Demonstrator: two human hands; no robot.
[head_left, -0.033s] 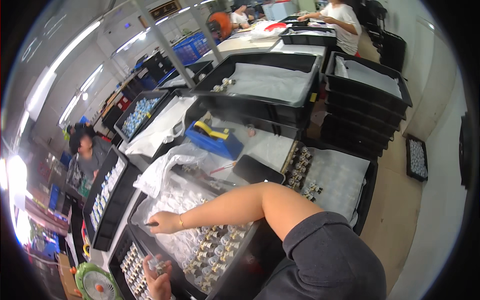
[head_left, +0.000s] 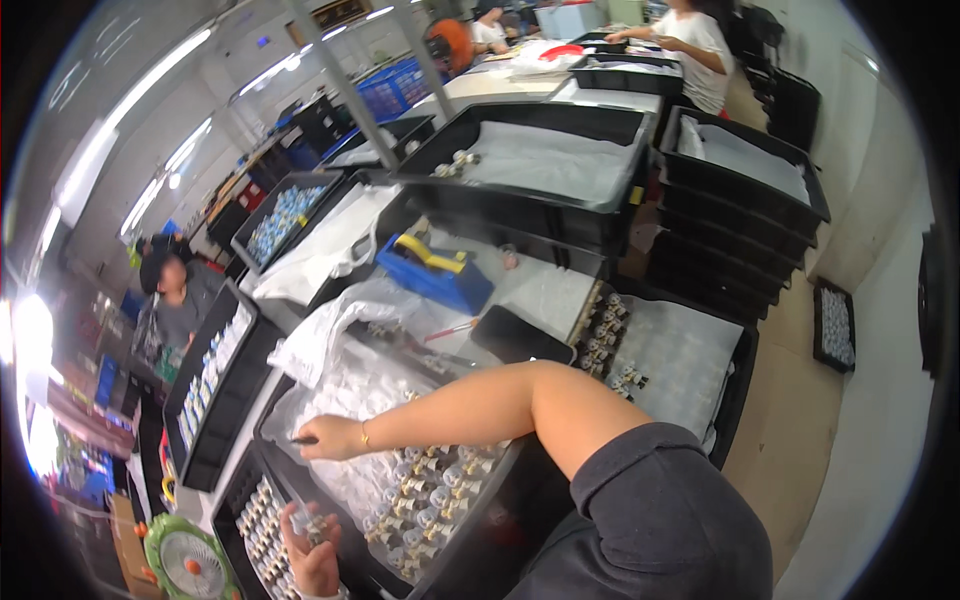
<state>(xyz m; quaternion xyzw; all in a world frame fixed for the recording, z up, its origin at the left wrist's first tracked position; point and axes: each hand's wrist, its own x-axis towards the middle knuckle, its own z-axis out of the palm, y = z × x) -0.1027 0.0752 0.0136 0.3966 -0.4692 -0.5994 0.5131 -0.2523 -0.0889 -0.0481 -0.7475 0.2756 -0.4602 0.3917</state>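
My right hand [head_left: 335,438] is closed around a thin dark tool, its tip jutting out to the left; too little shows to name its kind. It hovers over crumpled white plastic sheeting [head_left: 350,392] in a black tray [head_left: 468,525]. Rows of small parts with clear domes and brass-coloured ends [head_left: 432,500] fill the near side of that tray. Lower down, my left hand [head_left: 315,568] grips a small clear-and-metal part [head_left: 316,527] in its fingers, palm turned up. Beside it, a second black tray [head_left: 228,520] carries rows of small white-and-metal parts.
A blue tape dispenser [head_left: 440,280] and a black flat pad [head_left: 520,335] lie beyond the tray. Black trays [head_left: 735,190] are stacked at the right. A green fan [head_left: 190,565] stands lower left. One person [head_left: 180,305] sits left; others [head_left: 700,55] work at the back.
The whole view has shifted slightly. Both hands keep their places over the trays and hold the same things.
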